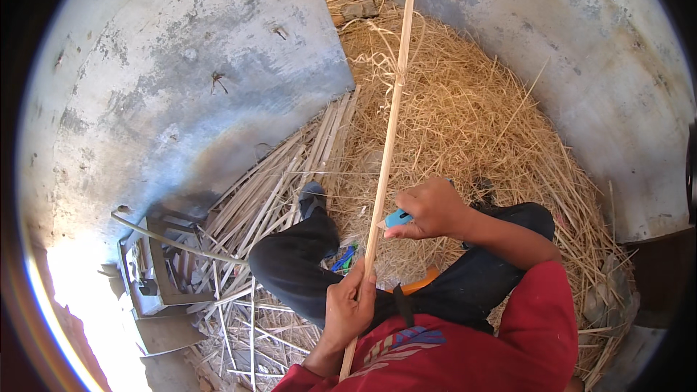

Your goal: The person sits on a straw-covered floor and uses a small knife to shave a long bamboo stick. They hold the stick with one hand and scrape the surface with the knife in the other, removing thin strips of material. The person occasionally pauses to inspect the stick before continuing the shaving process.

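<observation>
Gripping one long pale split-bamboo strip, running from lower centre to the top of the frame: left hand closed round its lower part, right hand just above, fist clenched on one blue-handled knife held against the strip. Heaped beneath, golden straw. At centre left, a pile of cut bamboo slats, uncountable. At lower left, one grey metal frame.

Around me: straw heap fills the corner ahead | grey plastered walls on both sides | bundle of split cane strips lies to my left, beside the straw | small metal stand stands further left in sunlight | bricks sit at the straw's far end
</observation>
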The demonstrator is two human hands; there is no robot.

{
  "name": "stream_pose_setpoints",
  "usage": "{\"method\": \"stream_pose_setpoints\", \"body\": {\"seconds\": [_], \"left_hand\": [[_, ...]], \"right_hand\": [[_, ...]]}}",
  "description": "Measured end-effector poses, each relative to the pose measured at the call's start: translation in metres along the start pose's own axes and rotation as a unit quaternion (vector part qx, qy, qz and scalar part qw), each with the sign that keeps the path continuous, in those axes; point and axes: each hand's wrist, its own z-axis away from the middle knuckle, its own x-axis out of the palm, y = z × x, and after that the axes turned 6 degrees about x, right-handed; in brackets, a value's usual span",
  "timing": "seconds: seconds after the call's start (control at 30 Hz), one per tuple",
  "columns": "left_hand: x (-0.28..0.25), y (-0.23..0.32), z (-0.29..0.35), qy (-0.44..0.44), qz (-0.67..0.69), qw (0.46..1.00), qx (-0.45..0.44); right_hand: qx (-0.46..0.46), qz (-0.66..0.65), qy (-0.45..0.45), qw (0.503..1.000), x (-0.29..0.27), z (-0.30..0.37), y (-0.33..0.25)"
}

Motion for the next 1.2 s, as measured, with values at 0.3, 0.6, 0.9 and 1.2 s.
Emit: {"method": "stream_pose_setpoints", "body": {"seconds": [0.3, 0.6, 0.9, 1.2], "left_hand": [[0.007, -0.005, -0.001, 0.014, -0.016, 1.000, 0.011], [0.005, 0.000, 0.004, 0.013, -0.055, 0.998, 0.027], [0.008, 0.010, 0.003, 0.025, -0.166, 0.978, 0.122], [0.008, 0.008, 0.001, 0.019, -0.210, 0.964, 0.159]], "right_hand": [[-0.031, 0.019, 0.061, 0.997, 0.006, -0.008, 0.006], [0.072, 0.043, 0.077, 0.993, 0.005, -0.022, 0.043], [0.127, 0.037, 0.090, 0.987, -0.002, -0.025, 0.071], [0.139, 0.082, 0.094, 0.982, 0.003, -0.029, 0.082]]}}
